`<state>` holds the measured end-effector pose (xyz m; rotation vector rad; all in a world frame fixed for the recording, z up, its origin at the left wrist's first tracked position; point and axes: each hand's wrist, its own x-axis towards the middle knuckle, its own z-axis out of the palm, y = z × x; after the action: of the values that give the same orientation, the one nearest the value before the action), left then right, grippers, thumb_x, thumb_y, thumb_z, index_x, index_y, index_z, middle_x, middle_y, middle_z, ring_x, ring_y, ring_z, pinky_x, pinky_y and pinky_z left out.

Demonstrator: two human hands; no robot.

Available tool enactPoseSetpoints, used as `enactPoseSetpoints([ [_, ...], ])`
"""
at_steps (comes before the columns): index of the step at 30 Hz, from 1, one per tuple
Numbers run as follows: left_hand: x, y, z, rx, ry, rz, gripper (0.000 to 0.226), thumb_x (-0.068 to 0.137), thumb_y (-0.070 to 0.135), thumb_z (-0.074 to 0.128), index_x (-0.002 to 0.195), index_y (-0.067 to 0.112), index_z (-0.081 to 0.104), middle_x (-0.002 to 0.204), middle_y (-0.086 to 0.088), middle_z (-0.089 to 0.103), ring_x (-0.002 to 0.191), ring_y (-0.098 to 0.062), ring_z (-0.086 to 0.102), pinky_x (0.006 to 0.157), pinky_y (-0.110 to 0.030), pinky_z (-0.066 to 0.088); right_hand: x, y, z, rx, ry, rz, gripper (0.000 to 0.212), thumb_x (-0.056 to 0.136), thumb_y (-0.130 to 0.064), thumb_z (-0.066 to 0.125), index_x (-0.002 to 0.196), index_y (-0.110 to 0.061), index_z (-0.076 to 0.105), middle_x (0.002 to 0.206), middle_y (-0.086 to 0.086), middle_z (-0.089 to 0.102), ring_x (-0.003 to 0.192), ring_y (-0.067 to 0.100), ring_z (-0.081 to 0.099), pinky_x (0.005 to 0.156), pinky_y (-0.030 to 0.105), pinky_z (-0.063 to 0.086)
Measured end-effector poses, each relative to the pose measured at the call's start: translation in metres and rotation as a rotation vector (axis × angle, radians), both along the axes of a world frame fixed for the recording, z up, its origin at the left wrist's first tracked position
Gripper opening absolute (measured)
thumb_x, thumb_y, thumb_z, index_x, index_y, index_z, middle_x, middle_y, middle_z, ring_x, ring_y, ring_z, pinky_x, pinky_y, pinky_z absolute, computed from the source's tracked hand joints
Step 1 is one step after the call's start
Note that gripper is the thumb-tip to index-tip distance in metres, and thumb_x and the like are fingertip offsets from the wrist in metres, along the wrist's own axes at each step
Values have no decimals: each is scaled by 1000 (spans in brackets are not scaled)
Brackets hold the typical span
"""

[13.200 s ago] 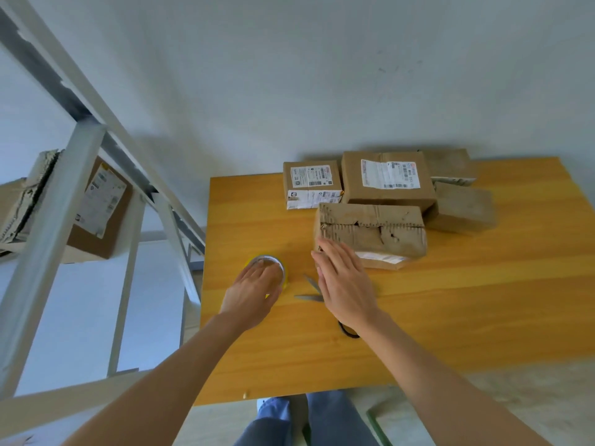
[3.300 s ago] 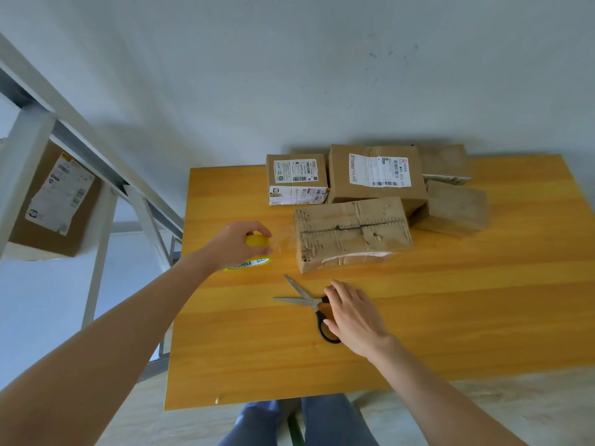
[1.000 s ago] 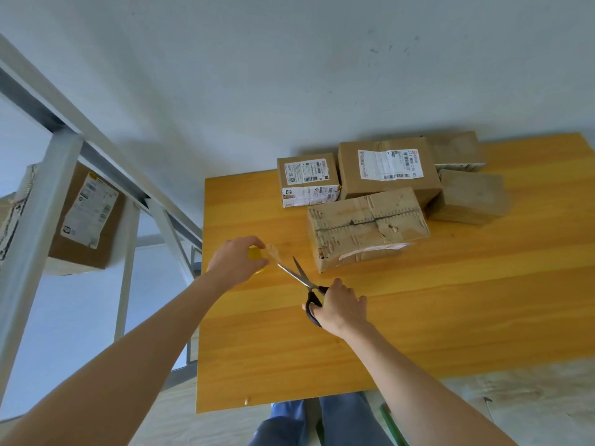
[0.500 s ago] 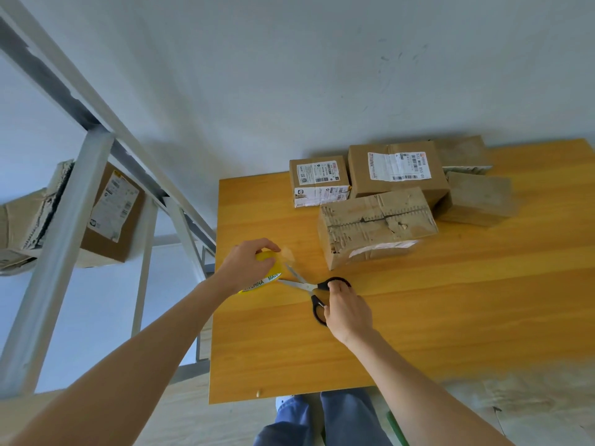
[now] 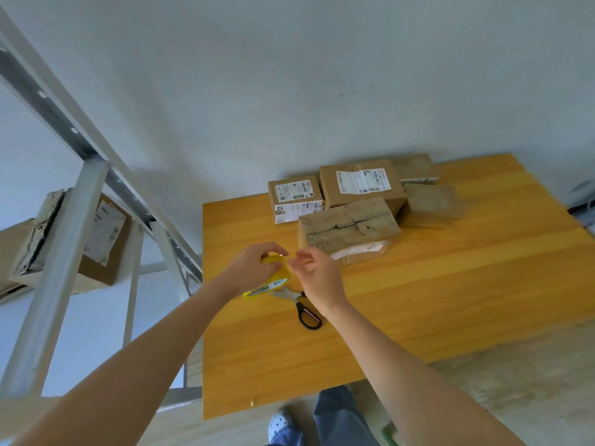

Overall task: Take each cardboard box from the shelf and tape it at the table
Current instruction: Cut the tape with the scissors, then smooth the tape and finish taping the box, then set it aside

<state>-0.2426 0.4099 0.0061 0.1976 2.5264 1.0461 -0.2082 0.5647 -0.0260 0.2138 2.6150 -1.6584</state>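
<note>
Centre of frame: left hand, fingers curled round the yellow tape roll, holds it just above the surface. Right hand is just beside the roll, fingers curled, thumb and forefinger close together at the roll's upper edge; cannot tell whether they pinch a tape end. Scissors lie flat on the surface, blades partly under the roll and right hand. Worn box lies just right of and above the hands, in front of four other boxes, two labelled. Left of frame: shelf carrying a labelled box.
</note>
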Motion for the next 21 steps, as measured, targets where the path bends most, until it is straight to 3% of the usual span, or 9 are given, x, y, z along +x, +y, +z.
enactPoseSetpoints([
  [3,0,7,7,12,20,-33,27,93,19,56,116,33,61,101,1,63,88,-19,57,76,-32,49,4,8,6,-21,36,-51,15,95,-19,62,102,-7,69,94,5,70,89,18,65,85,36,53],
  [5,2,14,13,34,39,-74,41,94,19,57,132,33,50,95,1,56,85,-13,51,71,-26,43,6,12,9,-51,36,-77,13,95,-17,61,98,-7,69,88,6,70,84,20,66,82,43,54],
  [7,3,21,17,80,-6,-61,47,93,22,60,135,29,41,101,1,51,96,-12,49,78,-26,41,8,17,15,-96,32,-112,10,95,-17,61,91,-11,67,82,5,70,80,22,67,79,48,55],
  [9,1,25,19,113,-87,-23,32,91,27,64,117,20,48,103,2,53,101,-12,50,80,-28,41,7,24,25,-161,31,-170,11,94,-17,62,84,-15,66,79,5,70,79,22,68,79,48,57],
  [11,-2,24,22,133,-115,-50,17,90,23,65,84,15,52,79,2,52,75,-13,49,68,-29,36,5,34,36,-282,7,-238,13,95,-16,62,82,-16,65,83,8,70,84,25,69,81,44,58],
  [13,-5,24,24,198,-157,-112,36,90,11,63,63,16,39,62,5,35,60,-12,32,62,-30,25,3,45,44,-374,-17,-274,12,95,-15,63,83,-16,64,84,10,70,87,27,69,80,38,59],
  [16,-9,25,30,199,-124,-181,37,91,11,62,64,13,37,62,3,29,60,-13,27,60,-28,22,-1,60,50,-414,-43,-283,12,94,-13,63,82,-11,65,79,10,68,83,28,70,74,34,60],
  [18,-17,26,32,159,-74,-191,34,93,21,61,68,9,43,65,-2,31,63,-15,29,59,-26,24,-4,67,52,-419,-56,-305,13,94,-12,63,82,-10,65,76,9,68,75,23,71,68,29,59],
  [21,-27,27,31,65,11,-186,45,92,36,60,61,15,35,59,2,27,57,-12,26,53,-23,22,-10,77,53,-437,-70,-334,11,94,-13,63,89,-4,66,76,9,69,63,11,69,61,24,56],
])
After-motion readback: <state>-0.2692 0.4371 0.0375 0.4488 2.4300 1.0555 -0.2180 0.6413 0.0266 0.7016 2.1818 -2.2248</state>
